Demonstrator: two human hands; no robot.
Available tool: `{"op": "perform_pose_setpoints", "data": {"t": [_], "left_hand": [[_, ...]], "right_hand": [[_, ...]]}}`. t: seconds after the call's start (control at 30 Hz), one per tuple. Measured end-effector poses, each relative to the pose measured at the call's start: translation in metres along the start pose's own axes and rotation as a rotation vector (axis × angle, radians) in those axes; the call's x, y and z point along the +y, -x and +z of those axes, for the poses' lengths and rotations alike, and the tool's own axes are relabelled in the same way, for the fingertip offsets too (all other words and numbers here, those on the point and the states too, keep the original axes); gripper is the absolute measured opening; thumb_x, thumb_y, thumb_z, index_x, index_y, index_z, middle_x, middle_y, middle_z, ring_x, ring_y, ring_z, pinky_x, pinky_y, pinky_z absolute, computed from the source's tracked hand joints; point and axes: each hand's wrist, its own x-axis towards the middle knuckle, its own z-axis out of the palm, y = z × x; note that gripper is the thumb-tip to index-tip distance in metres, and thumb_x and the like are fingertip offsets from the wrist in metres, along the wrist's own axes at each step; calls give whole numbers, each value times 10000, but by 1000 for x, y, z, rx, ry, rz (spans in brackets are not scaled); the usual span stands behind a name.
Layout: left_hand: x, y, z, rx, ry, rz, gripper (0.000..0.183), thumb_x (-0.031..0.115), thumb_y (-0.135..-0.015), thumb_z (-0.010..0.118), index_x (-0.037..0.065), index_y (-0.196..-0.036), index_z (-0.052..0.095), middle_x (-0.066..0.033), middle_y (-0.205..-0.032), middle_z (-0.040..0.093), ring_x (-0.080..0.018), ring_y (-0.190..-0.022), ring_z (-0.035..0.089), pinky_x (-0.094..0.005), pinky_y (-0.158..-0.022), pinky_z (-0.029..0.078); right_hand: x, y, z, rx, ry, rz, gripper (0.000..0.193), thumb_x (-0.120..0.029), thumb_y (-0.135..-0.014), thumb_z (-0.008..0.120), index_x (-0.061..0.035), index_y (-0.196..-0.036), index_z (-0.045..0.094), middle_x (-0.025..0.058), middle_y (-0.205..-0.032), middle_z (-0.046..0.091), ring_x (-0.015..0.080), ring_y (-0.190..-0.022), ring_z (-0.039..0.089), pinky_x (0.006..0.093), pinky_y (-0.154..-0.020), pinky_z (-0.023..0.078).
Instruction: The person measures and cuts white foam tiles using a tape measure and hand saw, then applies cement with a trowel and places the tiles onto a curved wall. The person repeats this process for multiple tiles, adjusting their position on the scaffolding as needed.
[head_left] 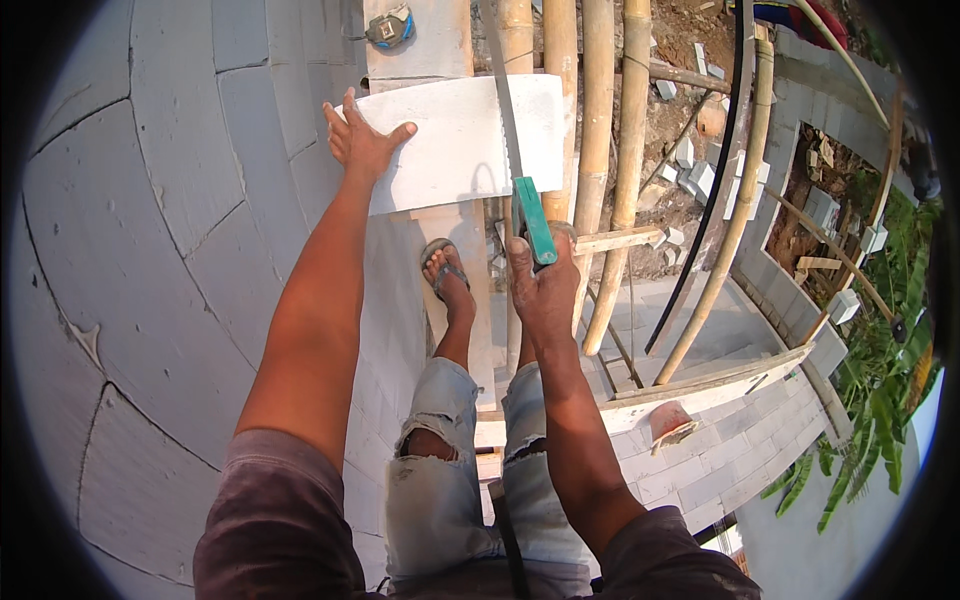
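A white lightweight concrete block (pixel 440 140) lies across a plank in front of me. My left hand (pixel 362 142) rests on its left end, fingers spread and thumb apart. My right hand (pixel 547 285) is wrapped around the green handle of a handsaw (pixel 537 222). The saw's long grey blade points away from me and crosses the block near its right end. How deep the blade sits in the block I cannot tell. Beyond the block, a tape measure (pixel 390 27) lies on the plank.
A grey block wall (pixel 190 200) rises on the left. Bamboo poles (pixel 597 120) stand to the right, with rubble on the ground beyond. My sandalled foot (pixel 447 268) is on a narrow plank (pixel 465 330). Lower down at right are a timber beam (pixel 700 385) and a reddish bucket (pixel 670 424).
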Motion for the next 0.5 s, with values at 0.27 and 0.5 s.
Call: {"op": "perform_pose_setpoints", "data": {"t": [0.27,0.5], "left_hand": [[1,2,-4,15,33,19,1343,741,-559,816,190,-1568,121,-271,-1585,56,-435,-1469,149,-546,-1192,122],[-8,-1,-2,10,34,-7,1329,746,-572,807,199,-1568,117,-266,-1591,46,-418,-1480,118,-545,-1198,105]], "right_hand": [[-1,65,-20,21,96,-5,272,-236,-947,675,9,-1040,602,152,-850,664,292,-747,665,334,-712,527],[-29,52,-35,-22,-20,89,209,-176,-943,682,11,-1003,610,134,-799,654,238,-724,655,318,-698,521]]}}
